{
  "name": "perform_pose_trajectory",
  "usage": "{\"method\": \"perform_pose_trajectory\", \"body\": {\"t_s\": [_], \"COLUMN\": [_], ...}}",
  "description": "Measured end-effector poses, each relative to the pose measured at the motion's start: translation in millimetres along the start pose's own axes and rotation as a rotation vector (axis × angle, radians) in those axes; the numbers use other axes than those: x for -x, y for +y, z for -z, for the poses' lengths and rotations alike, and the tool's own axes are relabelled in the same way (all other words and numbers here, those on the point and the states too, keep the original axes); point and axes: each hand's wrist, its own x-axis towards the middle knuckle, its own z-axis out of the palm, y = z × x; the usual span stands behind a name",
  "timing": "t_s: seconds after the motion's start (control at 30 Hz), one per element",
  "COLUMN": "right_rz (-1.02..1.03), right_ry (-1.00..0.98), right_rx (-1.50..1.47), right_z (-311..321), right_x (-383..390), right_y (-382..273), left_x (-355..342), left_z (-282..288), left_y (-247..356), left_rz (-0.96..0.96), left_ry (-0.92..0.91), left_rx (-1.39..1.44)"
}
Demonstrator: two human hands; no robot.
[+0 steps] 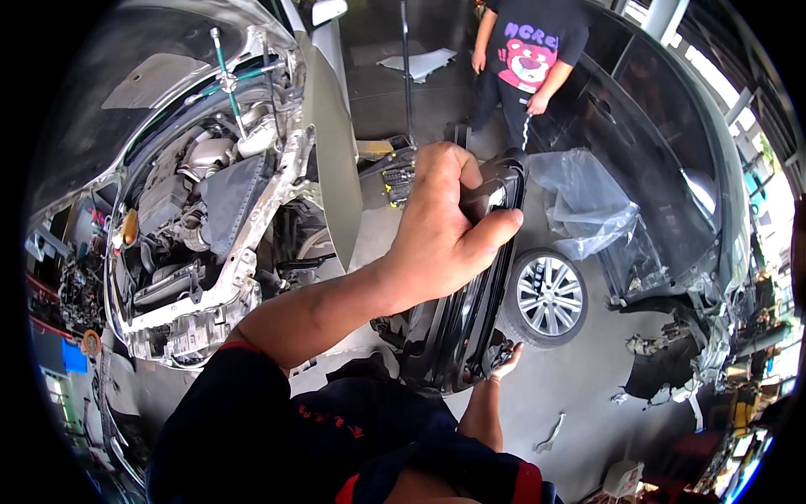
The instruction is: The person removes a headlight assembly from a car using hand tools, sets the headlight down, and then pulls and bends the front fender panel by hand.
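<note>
Above the grey floor (579, 378), between the exposed engine bay (201, 185) and the loose wheel (550, 298), hangs a long black panel (462, 328). The left hand (449, 227) clasps its far end between thumb and curled fingers; the right hand (505, 361) sits at the near end, its grip too hidden to tell. The slick finish could let the left hand slip, perhaps swinging the panel against the wheel. The panel looks glossy, with lengthwise ridges catching pale reflections.
</note>
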Motion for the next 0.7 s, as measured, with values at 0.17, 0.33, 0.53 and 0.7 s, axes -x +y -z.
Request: {"method": "perform_pose_trajectory", "body": {"t_s": [0.17, 0.33, 0.53, 0.7], "right_rz": [-0.010, -0.036, 0.048, 0.177], "right_ry": [0.093, 0.060, 0.037, 0.152], "right_rx": [-0.060, -0.090, -0.149, -0.050], "right_z": [35, 44, 47, 23], "right_x": [-8, 3, 22, 28], "right_y": [28, 50, 42, 24], "left_x": [-16, -21, -24, -46], "left_z": [-3, 1, -13, -24], "left_y": [-20, -27, -32, -42], "left_rz": [-0.400, -0.445, -0.182, -0.086], "left_ry": [-0.034, -0.047, -0.164, -0.207], "left_rx": [-0.206, -0.155, 0.073, 0.263]}}
